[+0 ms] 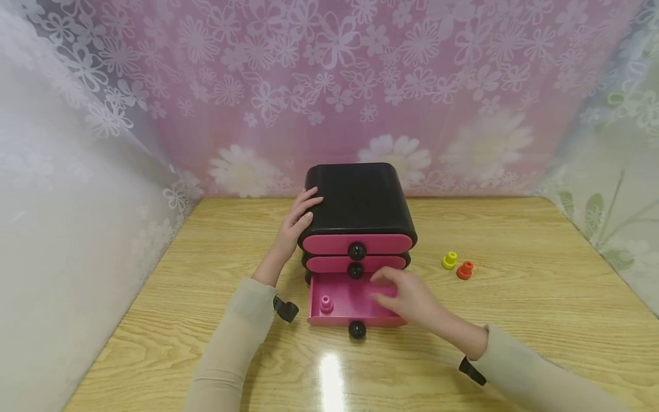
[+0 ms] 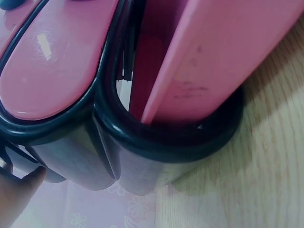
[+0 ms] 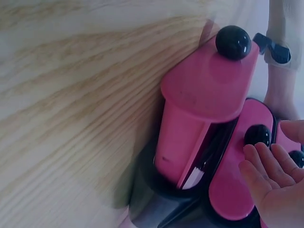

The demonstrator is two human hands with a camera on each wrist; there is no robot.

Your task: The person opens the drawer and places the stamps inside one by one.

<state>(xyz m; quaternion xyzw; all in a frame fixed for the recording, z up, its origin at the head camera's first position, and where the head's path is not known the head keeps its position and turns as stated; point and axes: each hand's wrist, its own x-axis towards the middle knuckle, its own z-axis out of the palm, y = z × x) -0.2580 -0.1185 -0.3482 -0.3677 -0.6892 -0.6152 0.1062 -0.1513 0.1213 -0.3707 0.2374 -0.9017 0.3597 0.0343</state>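
Observation:
A small black cabinet with three pink drawers stands on the table. Its bottom drawer is pulled out, while the upper two are closed. Inside that drawer, at the left, sits a small pink stepped peg. My left hand rests against the cabinet's left side, fingertips over the top edge. Above the right part of the drawer hovers my right hand, thumb and fingers apart and loosely bent. In the right wrist view nothing shows in that hand.
To the right of the cabinet, a yellow peg and a red peg stand close together on the wooden table. Black round knobs stick out from the drawer fronts. Behind the table hangs a flowered pink curtain.

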